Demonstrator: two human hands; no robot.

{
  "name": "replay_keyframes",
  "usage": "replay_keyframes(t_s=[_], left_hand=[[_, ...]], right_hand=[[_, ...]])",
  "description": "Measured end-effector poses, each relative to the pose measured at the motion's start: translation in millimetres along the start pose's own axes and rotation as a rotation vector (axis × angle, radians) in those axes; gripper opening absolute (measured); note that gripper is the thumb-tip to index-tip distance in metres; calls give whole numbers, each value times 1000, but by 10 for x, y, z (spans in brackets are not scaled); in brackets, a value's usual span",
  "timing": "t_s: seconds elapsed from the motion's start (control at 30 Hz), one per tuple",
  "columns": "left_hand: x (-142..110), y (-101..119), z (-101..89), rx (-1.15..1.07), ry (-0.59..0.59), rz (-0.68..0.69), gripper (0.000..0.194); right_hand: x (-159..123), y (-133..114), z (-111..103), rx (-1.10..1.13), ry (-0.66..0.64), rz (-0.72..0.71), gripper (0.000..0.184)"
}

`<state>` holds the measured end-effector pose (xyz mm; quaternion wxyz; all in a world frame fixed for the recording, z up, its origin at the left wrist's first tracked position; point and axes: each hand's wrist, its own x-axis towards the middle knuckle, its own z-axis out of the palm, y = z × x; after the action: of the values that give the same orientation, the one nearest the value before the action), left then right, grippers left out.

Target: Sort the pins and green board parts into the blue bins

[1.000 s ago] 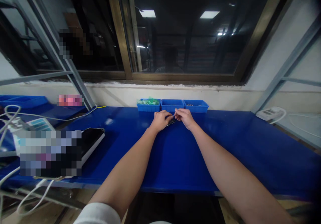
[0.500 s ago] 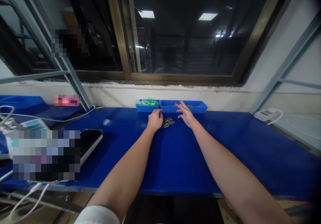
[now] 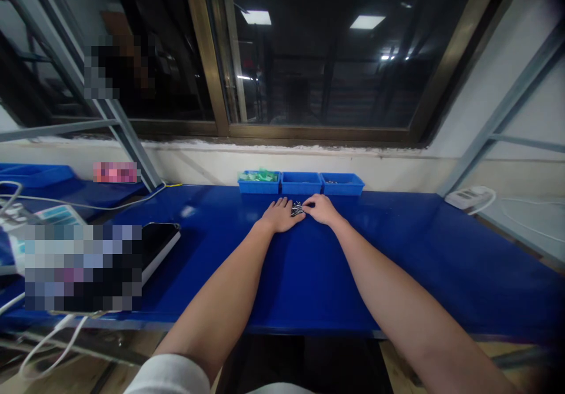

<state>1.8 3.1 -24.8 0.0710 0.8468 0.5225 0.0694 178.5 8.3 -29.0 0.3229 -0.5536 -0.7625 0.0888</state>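
Observation:
A small pile of thin, silver-and-dark metal pieces that look like screws (image 3: pixel 296 209) lies on the blue table between my hands. My left hand (image 3: pixel 280 214) rests flat beside and partly over the pile's left side, fingers apart and thumb stretched along its near edge. At the pile's right edge, my right hand (image 3: pixel 321 209) has its thumb and fingertips brought together in a pinch. Whatever sits between those fingertips is too small to make out. Just behind the hands stand a blue middle bin (image 3: pixel 301 183) and a blue right bin (image 3: pixel 342 184) with small pieces inside.
A blue left bin (image 3: pixel 259 186) holds green-and-white packets (image 3: pixel 260 176). A dark-topped device (image 3: pixel 161 238) with white cables lies on the table's left side. A white power strip (image 3: pixel 469 197) sits at the far right, by a grey metal post. A window backs the table.
My right hand has come down from in front of the bins to the pile and closed into a pinch. My left hand has flattened and spread against the pile, covering part of it.

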Motion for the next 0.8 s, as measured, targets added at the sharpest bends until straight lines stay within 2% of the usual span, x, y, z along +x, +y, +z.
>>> replay_keyframes(t_s=[0.27,0.5,0.57,0.63,0.7,0.8], left_hand=[[0,32,-19,4,-26,59,77],[-5,38,-27,4,-26,61,75],[-13,43,-46,-33,49,81,73],[-20,53,-77,-100,185,111,66],[-22,68,-113,-161,320,144,54],[-14,83,-152,-190,414,164,36]], right_hand=[[17,-19,-4,-27,-30,30,17],[15,-28,10,-15,-5,25,17],[11,-26,-7,47,31,56,16],[12,-24,-29,148,75,86,17],[20,-23,-46,285,103,84,17],[36,-28,-48,482,105,39,18]])
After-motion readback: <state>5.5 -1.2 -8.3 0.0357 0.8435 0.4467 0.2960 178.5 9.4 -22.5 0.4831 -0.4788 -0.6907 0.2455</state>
